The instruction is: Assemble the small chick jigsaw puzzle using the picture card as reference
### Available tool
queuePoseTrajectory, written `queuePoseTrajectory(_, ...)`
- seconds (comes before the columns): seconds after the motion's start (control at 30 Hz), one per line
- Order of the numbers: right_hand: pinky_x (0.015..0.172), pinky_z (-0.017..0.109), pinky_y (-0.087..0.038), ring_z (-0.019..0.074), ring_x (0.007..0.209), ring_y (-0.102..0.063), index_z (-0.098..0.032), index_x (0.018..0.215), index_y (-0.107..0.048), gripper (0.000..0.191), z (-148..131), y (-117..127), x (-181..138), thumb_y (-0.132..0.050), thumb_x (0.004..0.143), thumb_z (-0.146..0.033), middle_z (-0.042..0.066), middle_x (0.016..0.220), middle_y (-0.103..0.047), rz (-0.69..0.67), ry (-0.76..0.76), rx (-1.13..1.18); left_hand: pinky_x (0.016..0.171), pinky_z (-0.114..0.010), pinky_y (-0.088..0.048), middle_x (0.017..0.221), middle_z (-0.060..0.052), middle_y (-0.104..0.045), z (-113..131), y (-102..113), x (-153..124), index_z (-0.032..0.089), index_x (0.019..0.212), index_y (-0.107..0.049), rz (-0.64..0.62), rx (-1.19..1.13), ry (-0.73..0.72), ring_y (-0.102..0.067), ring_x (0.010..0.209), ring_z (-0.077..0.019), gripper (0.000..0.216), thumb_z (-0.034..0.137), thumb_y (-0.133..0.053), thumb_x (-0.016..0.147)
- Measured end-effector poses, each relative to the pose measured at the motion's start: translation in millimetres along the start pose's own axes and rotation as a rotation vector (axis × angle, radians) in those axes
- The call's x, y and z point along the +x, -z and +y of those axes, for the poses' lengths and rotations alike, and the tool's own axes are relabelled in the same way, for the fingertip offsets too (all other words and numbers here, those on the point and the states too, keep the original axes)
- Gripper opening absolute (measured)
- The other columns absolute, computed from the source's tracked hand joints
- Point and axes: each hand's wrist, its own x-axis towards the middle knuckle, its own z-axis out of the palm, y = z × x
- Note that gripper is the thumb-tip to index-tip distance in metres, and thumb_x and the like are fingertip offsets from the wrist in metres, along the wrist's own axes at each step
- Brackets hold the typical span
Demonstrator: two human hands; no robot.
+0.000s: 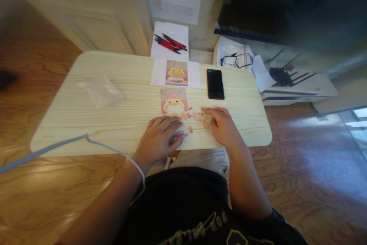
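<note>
A part-built jigsaw of a yellow chick (173,102) lies on the pale wooden table (114,119), with several loose pieces (197,117) scattered to its right and below it. My left hand (160,136) lies flat, fingers stretched over the pieces near the puzzle's lower edge. My right hand (223,124) rests beside the loose pieces with its fingers curled, their tips touching the pieces; what they pinch, if anything, is hidden. A reference picture of the same chick (176,73) lies on white paper further back.
A black phone (215,83) lies right of the reference picture. A clear plastic bag (100,90) sits at the table's left. Red pens (169,42) rest on paper behind the table. Glasses (237,60) and a black router (282,75) sit on a shelf at the right. A white cable (71,141) crosses my left arm.
</note>
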Motion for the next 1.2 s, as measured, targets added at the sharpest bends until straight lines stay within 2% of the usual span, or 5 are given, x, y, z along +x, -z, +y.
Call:
queuePoseTrajectory(0.3,0.115,0.053,-0.044,0.0284,0.134,-0.049,-0.028,0.127,-0.075,0.047,-6,-7,0,-0.051,0.093,-0.006,0.004,0.145,-0.065,-0.027,0.03,-0.04,0.109,-0.053,-0.045,0.141,-0.005,-0.068,0,-1,-1,0.029,0.131,-0.069,0.001,0.007,0.01,-0.061,0.126,-0.0311,0.038,0.04,-0.067,0.094)
queuePoseTrajectory(0.53,0.11,0.053,-0.047,0.0303,0.125,-0.052,-0.03,0.124,-0.076,0.042,-11,-8,0,-0.053,0.095,-0.008,0.007,0.133,-0.065,-0.002,0.013,-0.074,0.109,-0.052,-0.045,0.141,-0.006,-0.067,-1,0,-3,0.028,0.13,-0.067,0.013,0.001,0.014,-0.061,0.126,-0.0306,0.038,0.04,-0.067,0.094)
queuePoseTrajectory(0.77,0.105,0.053,-0.051,0.0315,0.115,-0.059,-0.027,0.113,-0.077,0.021,-22,-16,3,-0.063,0.098,-0.028,0.011,0.118,-0.065,0.033,-0.032,-0.099,0.11,-0.049,-0.046,0.133,-0.01,-0.067,-5,4,-7,0.024,0.138,-0.057,0.136,-0.082,0.131,-0.061,0.125,-0.0304,0.047,0.032,-0.064,0.092)
queuePoseTrajectory(0.9,0.104,0.052,-0.052,0.0314,0.114,-0.061,-0.024,0.111,-0.076,0.018,-26,-22,4,-0.065,0.097,-0.028,0.012,0.117,-0.065,0.026,-0.054,-0.111,0.106,-0.047,-0.049,0.125,-0.01,-0.068,-9,10,-9,0.021,0.133,-0.056,0.206,-0.131,0.219,-0.064,0.118,-0.0293,0.044,0.029,-0.063,0.091)
queuePoseTrajectory(1.2,0.103,0.05,-0.053,0.0302,0.113,-0.063,-0.023,0.105,-0.072,0.012,-22,-22,9,-0.066,0.095,-0.024,0.011,0.115,-0.065,-0.011,-0.054,-0.067,0.106,-0.049,-0.047,0.133,-0.007,-0.069,-16,13,-12,0.027,0.127,-0.067,0.08,-0.057,0.093,-0.061,0.123,-0.0295,0.036,0.03,-0.062,0.092)
